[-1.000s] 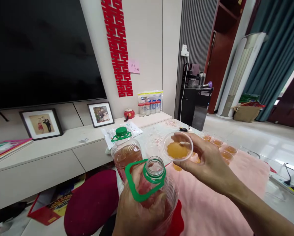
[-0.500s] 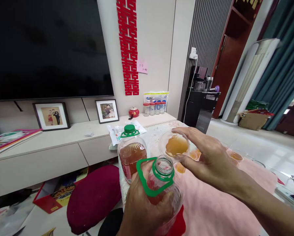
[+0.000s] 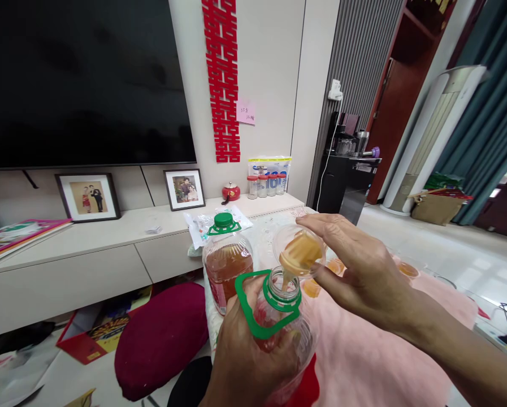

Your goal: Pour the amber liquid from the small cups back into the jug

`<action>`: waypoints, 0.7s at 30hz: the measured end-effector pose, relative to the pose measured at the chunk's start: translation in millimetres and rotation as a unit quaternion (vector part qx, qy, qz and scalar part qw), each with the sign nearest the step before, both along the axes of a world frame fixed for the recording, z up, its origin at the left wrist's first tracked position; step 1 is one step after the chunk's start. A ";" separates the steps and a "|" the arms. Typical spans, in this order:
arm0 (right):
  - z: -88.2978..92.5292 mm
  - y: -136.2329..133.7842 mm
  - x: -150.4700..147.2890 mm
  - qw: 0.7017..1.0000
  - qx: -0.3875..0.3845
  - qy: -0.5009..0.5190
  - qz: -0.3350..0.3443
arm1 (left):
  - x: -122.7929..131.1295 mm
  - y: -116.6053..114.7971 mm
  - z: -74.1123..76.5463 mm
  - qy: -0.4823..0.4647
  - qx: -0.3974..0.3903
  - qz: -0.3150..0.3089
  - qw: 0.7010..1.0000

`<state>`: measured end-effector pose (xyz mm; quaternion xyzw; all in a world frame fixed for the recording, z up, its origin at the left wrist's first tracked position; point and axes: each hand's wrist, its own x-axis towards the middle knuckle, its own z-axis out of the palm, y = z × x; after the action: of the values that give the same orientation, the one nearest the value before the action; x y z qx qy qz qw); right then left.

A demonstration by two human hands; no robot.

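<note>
Amber liquid [image 3: 302, 251] is poured from a tilted clear plastic cup [image 3: 285, 236] held in the right hand [image 3: 359, 271] into an uncapped, green-handled plastic bottle [image 3: 306, 333] gripped by the left hand [image 3: 253, 353], beside a green-capped, partly filled bottle [image 3: 228, 263].

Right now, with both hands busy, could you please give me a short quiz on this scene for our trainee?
1. Which hand holds the clear plastic cup: (a) left, (b) right or (c) both?
2. True or false: the bottle that neither hand holds has a green cap on.
3. Where does the amber liquid from the cup run?

Key:
1. b; the right hand holds it tilted.
2. True.
3. Into the mouth of the open bottle, which the left hand holds.
</note>
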<state>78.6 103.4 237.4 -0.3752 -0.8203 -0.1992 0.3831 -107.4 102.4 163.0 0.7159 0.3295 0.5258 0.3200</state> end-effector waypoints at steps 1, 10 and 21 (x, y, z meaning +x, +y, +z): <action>0.3 0.1 0.1 1.000 0.002 -0.002 0.000 | 0.3 1.0 -0.2 0.004 0.011 0.002 1.000; 0.9 -0.2 1.6 0.999 0.019 -0.034 0.002 | -1.1 1.0 1.2 0.024 0.018 0.003 1.000; 6.2 -1.9 -3.5 0.995 0.066 -0.070 -0.009 | -1.9 3.4 -2.8 0.014 0.049 0.026 0.998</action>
<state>75.1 101.5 243.5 -0.3413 -0.8267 -0.2824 0.3468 -109.4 105.8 160.2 0.7289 0.3265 0.5396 0.2661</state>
